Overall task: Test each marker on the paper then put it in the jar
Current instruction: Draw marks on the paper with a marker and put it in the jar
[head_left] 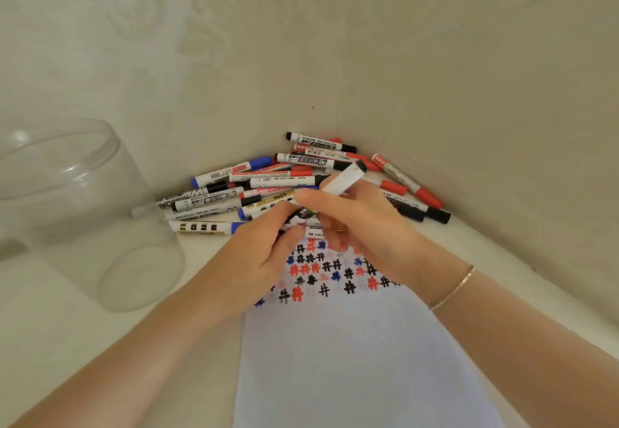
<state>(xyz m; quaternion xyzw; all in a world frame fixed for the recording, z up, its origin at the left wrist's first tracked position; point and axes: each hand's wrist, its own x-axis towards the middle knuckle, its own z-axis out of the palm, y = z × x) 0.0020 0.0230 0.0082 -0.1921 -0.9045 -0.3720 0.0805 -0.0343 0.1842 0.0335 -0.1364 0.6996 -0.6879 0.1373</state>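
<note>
My right hand [351, 223] grips a white marker [345, 178] with a black end, its barrel slanting up and away over the top of the paper [351, 354]. My left hand [264, 250] has its fingers curled at the marker's lower end, which they hide; a cap there cannot be made out. The paper's top carries several rows of black, red and blue test marks [321, 270]. A pile of markers [268, 176] fills the corner behind my hands. The clear plastic jar [77, 200] stands at the left, with nothing visible inside.
Two beige walls meet just behind the marker pile. The white tabletop [60, 327] runs left and forward under the jar. A thin bracelet [452, 288] circles my right wrist.
</note>
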